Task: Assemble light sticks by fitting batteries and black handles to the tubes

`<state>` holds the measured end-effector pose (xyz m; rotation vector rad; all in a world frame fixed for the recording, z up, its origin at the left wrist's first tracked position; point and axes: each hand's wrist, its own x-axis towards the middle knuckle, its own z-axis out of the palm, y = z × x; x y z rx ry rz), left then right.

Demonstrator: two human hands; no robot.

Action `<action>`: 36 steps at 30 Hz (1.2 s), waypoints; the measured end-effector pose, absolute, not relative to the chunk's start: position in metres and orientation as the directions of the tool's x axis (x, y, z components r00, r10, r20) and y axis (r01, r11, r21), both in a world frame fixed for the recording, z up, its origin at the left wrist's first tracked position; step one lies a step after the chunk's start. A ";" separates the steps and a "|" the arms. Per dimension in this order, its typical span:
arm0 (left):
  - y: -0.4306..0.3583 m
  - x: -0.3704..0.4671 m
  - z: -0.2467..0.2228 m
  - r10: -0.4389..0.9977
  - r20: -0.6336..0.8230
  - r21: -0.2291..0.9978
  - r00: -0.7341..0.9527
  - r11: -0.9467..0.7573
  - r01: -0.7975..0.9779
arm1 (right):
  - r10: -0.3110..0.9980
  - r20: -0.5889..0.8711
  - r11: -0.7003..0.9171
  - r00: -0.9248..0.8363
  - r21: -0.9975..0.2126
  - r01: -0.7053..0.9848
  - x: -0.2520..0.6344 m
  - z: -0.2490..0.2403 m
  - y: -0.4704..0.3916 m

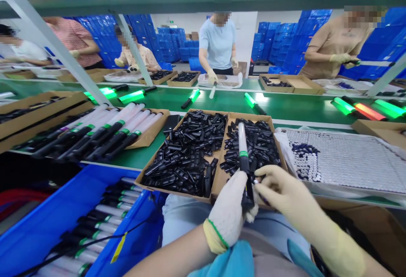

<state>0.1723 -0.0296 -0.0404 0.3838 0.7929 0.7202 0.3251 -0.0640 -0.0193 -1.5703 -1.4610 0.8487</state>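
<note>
Two near cartons (219,180) (black parts (184,152))

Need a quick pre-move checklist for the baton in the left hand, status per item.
1. Grip on light baton: ok; the left hand is wrapped around its black handle, tube pointing away from the body.
2. Gloves on: ok; left hand and right hand are both gloved.
3. Small whitish item at the right fingertips identified: cannot tell; too small.
4. Handle fully closed: cannot tell; the hands hide part of it.
5. Baton lit: not ok; its tube is pale, while the lit baton across the green surface glows green.
6. Black plastic parts nearby: ok; they lie loose in cardboard boxes just ahead.
</note>
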 end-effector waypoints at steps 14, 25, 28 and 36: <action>-0.025 0.167 -0.027 0.656 -0.533 0.314 0.534 0.739 -0.595 | 0.924 0.367 0.354 -0.111 -0.707 0.612 0.300 -0.020 -0.072; -0.021 0.154 -0.030 0.620 -0.551 0.326 0.559 0.776 -0.539 | 0.878 0.467 0.053 0.108 -0.320 0.946 0.391 -0.028 -0.054; -0.024 0.154 -0.022 0.692 -0.557 0.467 0.459 0.718 -0.516 | 0.923 0.291 -0.231 0.252 -0.107 0.967 0.464 -0.036 -0.031; -0.025 0.154 -0.023 0.657 -0.554 0.462 0.511 0.753 -0.468 | 0.990 0.124 -0.075 0.065 0.080 0.994 0.512 -0.064 0.008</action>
